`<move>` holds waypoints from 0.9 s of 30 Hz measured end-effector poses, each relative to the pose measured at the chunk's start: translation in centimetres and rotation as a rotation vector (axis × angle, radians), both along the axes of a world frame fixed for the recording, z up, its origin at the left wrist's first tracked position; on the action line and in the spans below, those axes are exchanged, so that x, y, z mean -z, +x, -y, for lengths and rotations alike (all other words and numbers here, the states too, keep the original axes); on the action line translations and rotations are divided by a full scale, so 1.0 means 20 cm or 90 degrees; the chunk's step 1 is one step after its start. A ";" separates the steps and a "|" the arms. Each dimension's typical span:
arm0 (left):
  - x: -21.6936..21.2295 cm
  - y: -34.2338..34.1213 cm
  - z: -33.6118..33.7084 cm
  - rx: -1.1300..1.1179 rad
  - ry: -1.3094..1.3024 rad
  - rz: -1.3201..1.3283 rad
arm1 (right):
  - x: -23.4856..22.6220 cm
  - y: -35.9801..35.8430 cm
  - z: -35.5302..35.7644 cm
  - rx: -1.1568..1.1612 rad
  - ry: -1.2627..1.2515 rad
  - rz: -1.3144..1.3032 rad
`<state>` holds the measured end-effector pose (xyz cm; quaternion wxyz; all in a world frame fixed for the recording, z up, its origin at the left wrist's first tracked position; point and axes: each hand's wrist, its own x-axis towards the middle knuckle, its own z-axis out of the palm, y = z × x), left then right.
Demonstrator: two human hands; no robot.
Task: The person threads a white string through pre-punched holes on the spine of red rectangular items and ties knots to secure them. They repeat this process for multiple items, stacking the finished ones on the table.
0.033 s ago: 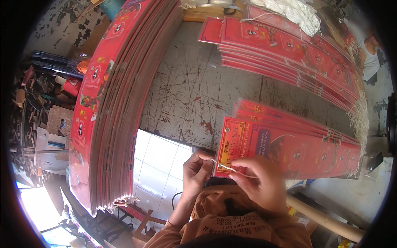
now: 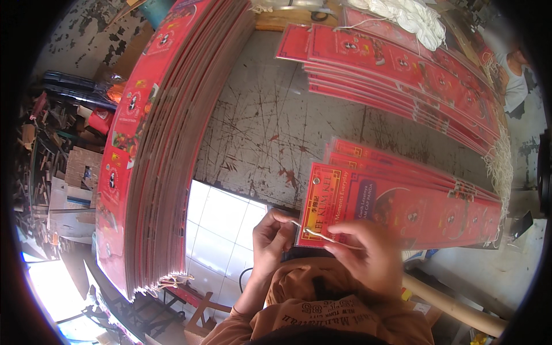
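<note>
A long red printed plastic-covered sign strip (image 2: 414, 213) lies before me, its near left corner close to my body. White string (image 2: 316, 233) runs through a hole near that corner. At the strip's left edge my left hand (image 2: 272, 237) is closed in a pinch on one end of the string. My right hand (image 2: 371, 250), slightly blurred, hovers over the strip with the other part of the string running between thumb and fingers. A second hole with a metal ring (image 2: 317, 180) shows at the far left corner. More red strips (image 2: 374, 158) lie beneath and behind it.
A tall stack of red strips (image 2: 172, 144) stands along the left. Another fanned pile (image 2: 397, 72) lies at the back right, with a white string hank (image 2: 405, 20) on top. Between them is a scratched grey tabletop (image 2: 259, 115). A cardboard tube (image 2: 454, 305) lies at lower right.
My right hand has shifted slightly to the right and toward me, drawing the string along with it. My left hand stays almost in place.
</note>
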<state>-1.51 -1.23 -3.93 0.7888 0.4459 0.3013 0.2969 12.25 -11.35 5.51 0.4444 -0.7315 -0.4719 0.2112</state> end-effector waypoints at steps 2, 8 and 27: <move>0.00 -0.01 -0.01 -0.038 0.000 -0.029 | -0.03 0.04 0.07 0.007 -0.017 -0.038; 0.05 -0.06 -0.03 -0.139 0.010 -0.112 | -0.11 0.24 0.41 0.091 -0.106 -0.145; -0.06 -0.08 -0.05 -0.378 -0.298 0.374 | -0.09 0.33 0.34 0.493 0.567 -0.778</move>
